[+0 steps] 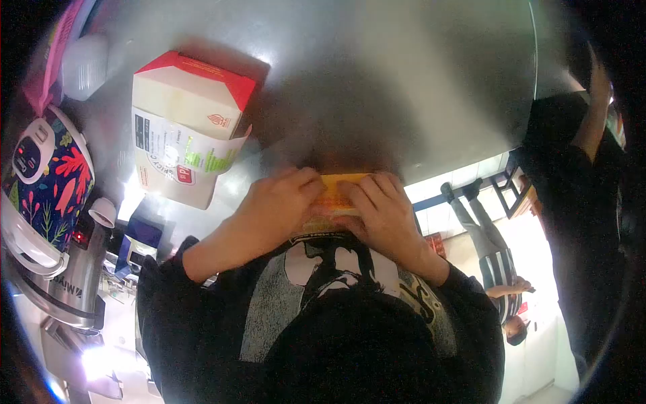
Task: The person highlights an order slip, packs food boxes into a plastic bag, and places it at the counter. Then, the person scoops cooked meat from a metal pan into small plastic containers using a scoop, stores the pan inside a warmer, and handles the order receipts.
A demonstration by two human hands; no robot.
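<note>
- Yellow packet (330, 193), one, is being held between two hands by the table's near edge, just in front of the person's chest; its lower part is showing too dimly to read.
- One grey table (404, 101) is filling most of the upper view.
- Two other people are appearing on the right: one person in dark clothes (562, 148), nearer, and one person in a striped top (494, 259), farther off, upside down in this view.
- One black shirt (377, 337) with a printed picture is covering the wearer's front.
- One rice cooker (60, 192) with a flowery pattern is standing at the far left.
- One red-and-white box (182, 94) is resting on the table, ahead of the left hand and well apart from the cooker; one printed paper (182, 151) is lying across it.
- Two bare hands are working close together: the left hand (286, 195) is pinching the packet's left end, and the right hand (377, 202) is clamping its right end, fingers bent over it.
</note>
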